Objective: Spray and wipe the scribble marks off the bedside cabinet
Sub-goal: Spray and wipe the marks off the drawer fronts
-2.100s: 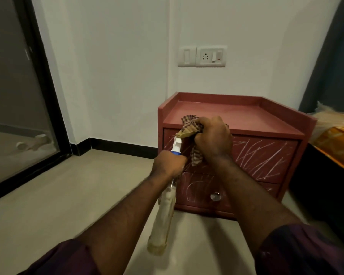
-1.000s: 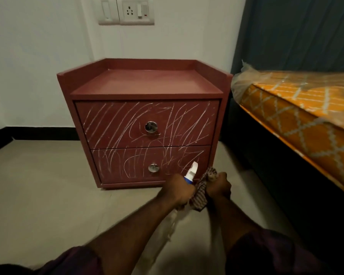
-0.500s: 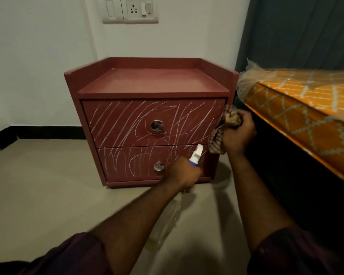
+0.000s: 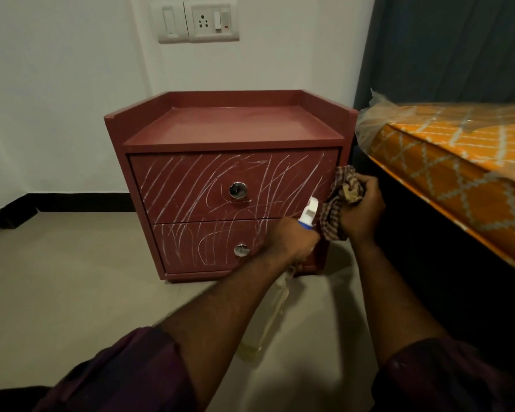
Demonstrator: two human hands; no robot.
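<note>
Cabinet [image 4: 229,129] sits straight ahead, scribbles [image 4: 191,188] all over both drawer fronts. Left hand [image 4: 295,239] grips the bottle [image 4: 268,322] low at the cabinet's front right, with the nozzle [image 4: 309,211] pointing up at the marks. Right hand [image 4: 361,209] bunches the cloth [image 4: 338,200] at the cabinet's right edge.

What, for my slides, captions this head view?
Left hand grips spray bottle, right hand holds cloth at scribbled bedside cabinet.

Red cabinet [image 4: 232,129], white scribbles [image 4: 179,188] across both drawers, spray bottle [image 4: 308,214], bunched checked cloth [image 4: 338,203]
</note>
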